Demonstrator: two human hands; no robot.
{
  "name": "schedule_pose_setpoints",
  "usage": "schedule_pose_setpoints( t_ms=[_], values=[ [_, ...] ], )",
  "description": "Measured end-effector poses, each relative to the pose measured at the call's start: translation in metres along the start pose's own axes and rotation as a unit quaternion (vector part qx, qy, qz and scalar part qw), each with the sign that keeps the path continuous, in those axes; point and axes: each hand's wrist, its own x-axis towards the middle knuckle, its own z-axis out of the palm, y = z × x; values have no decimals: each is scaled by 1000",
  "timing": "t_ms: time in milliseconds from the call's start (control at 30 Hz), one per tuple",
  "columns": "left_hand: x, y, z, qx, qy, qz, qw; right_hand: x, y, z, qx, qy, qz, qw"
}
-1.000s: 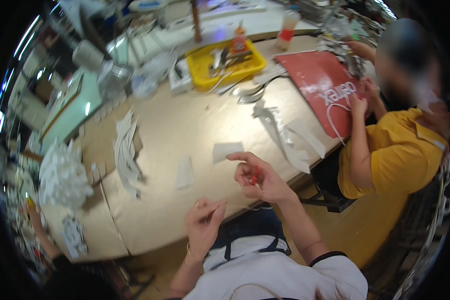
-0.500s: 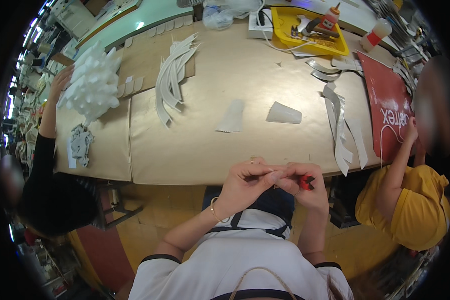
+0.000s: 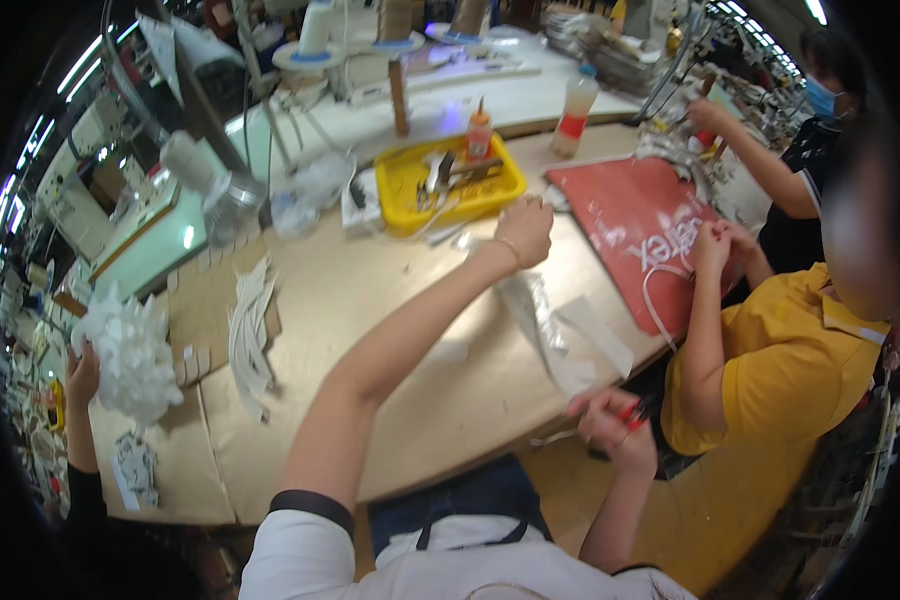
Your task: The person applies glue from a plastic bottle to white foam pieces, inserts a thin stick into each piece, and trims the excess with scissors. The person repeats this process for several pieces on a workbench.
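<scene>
My left arm stretches across the table. My left hand [image 3: 525, 232] is closed beside the yellow tray, above the far end of the pale and silvery strips [image 3: 542, 310]; what its fingers hold, if anything, is hidden. Closer to me, off the table's front edge, my right hand [image 3: 615, 430] is closed around a small red-handled tool with a dark end [image 3: 631, 415], its kind blurred. A thin pale strip [image 3: 553, 437] shows next to that hand; whether the hand holds it I cannot tell. A whitish cut piece [image 3: 448, 351] lies partly behind my left forearm.
The yellow tray [image 3: 385, 218] holds tools and an orange-capped bottle. Past it stands another bottle [image 3: 574, 115]. A co-worker in yellow [image 3: 770, 350] works by a red sheet [image 3: 610, 215] at right. At left lie white strips [image 3: 250, 335] and a spiky white pile [image 3: 125, 350] under another person's hand.
My hands, together in front of me before, are apart. The left has reached forward toward the tray and strips; the right has stayed low with the red-handled tool. The view has turned right.
</scene>
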Motion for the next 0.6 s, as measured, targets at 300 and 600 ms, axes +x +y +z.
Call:
schedule_pose_setpoints(
  t_ms=[300,600],
  values=[
    [97,-13,74,46,-93,-141,984,-4,26,-17,119,13,20,993],
    [89,15,-21,167,-84,-104,977,25,33,-38,128,14,52,990]
  ],
)
